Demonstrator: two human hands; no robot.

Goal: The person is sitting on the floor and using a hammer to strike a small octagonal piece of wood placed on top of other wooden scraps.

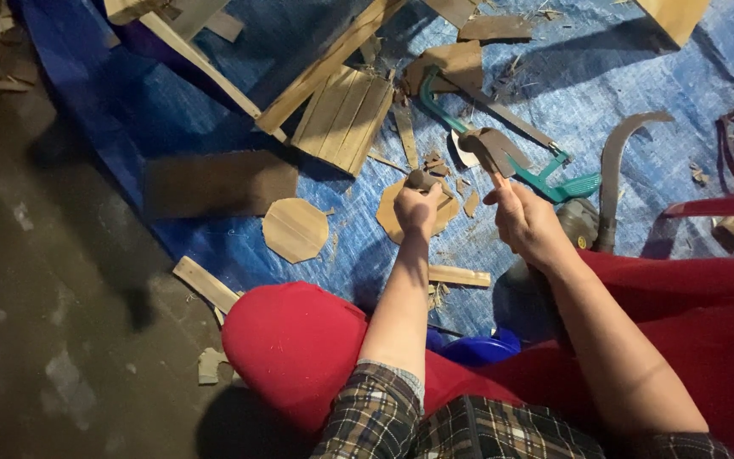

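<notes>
My left hand (pixel 416 208) is closed around a short dark chisel-like tool (pixel 422 179) stood upright on a roughly round cut wooden piece (pixel 391 214) lying on the blue tarp (pixel 554 85). My right hand (pixel 527 223) grips the wooden handle of a hammer (pixel 490 151), its dark metal head raised just above and right of the tool. A second round, octagon-like wooden disc (pixel 296 229) lies to the left of my left hand.
A green-framed hacksaw (pixel 503 127) and a curved sickle blade (pixel 618 161) lie on the tarp to the right. Wooden slats (pixel 343 115), boards and chips lie at the top. My red-clad knees (pixel 295 340) are in front. Bare concrete floor (pixel 61 297) is at left.
</notes>
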